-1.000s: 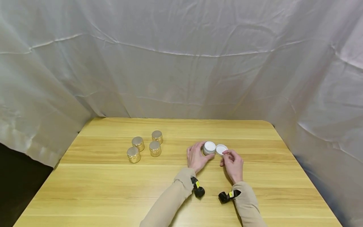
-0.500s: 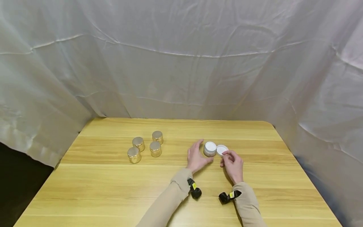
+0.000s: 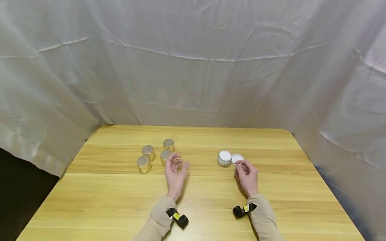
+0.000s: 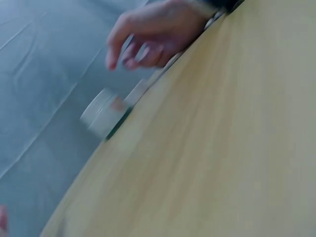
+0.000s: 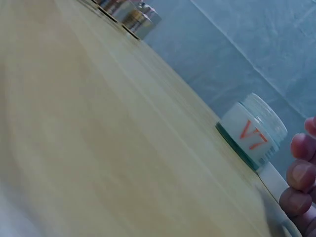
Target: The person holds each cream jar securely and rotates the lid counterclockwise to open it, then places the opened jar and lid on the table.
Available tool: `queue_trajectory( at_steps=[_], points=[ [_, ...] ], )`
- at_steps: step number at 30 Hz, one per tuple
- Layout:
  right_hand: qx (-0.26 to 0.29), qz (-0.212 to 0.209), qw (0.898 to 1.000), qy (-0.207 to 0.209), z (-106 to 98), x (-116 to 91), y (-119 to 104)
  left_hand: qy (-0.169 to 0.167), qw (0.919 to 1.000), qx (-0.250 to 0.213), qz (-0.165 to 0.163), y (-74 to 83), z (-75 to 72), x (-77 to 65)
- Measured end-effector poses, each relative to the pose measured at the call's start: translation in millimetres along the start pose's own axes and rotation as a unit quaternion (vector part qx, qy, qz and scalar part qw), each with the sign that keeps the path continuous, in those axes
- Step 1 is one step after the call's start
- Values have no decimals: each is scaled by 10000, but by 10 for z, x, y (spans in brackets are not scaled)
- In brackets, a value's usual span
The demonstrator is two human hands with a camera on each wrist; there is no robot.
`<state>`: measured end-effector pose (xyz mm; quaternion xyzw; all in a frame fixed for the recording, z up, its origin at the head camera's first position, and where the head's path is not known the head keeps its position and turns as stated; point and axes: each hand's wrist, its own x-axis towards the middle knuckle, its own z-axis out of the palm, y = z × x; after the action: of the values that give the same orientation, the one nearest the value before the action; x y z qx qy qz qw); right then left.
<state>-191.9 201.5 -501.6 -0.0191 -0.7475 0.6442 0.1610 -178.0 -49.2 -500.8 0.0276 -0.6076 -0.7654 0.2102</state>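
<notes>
A small white cream jar [image 5: 249,133] bears a red "V7", with a threaded neck and a greenish base. In the head view this jar [image 3: 224,158] stands upright, its top white. A round white lid [image 3: 236,158] lies flat just right of it. My right hand [image 3: 248,177] hovers by the lid, fingers loosely curled and holding nothing. My left hand [image 3: 175,175] is beside the gold-lidded jars, fingers relaxed and nothing in them. It partly hides the nearest gold jar [image 3: 165,156]; contact cannot be told. Only a blurred fingertip [image 4: 3,217] shows in the left wrist view.
More gold jars stand at the left: one front [image 3: 144,164], one behind it [image 3: 148,152] and one farthest back [image 3: 169,145]. They rest on a wooden table [image 3: 105,197]. A grey curtain [image 3: 193,83] hangs around its back and sides.
My left hand has let go of the white jar and moved left to the gold jars. The right hand, the white jar and the lid stay nearly where they were.
</notes>
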Motion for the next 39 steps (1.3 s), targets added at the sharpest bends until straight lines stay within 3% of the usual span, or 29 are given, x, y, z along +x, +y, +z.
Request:
queue_trajectory(
  at_steps=[5, 9, 14, 20, 26, 31, 39],
  points=[
    [123, -234, 9991, -337, 21, -38, 55, 1286, 9904, 338, 370, -21, -157, 114],
    [161, -224, 9987, -422, 29, -44, 44, 1619, 9827, 854, 274, -33, -203, 156],
    [100, -292, 9979, -573, 21, -35, 63, 1596, 9778, 1353, 130, -44, -214, 161],
    [-22, -254, 9975, -662, 25, -37, 70, 1516, 9780, 1430, 111, -67, -252, 191],
    [-34, -38, 9971, -755, 29, -32, 55, 1041, 9780, 1806, 102, -88, -334, 234],
    [-83, -103, 9965, -824, 29, -28, 73, 652, 9739, 2172, 128, -91, -380, 280],
    [-124, -227, 9958, -877, 37, -14, 76, 432, 9741, 2219, 37, -52, -415, 328]
  ],
)
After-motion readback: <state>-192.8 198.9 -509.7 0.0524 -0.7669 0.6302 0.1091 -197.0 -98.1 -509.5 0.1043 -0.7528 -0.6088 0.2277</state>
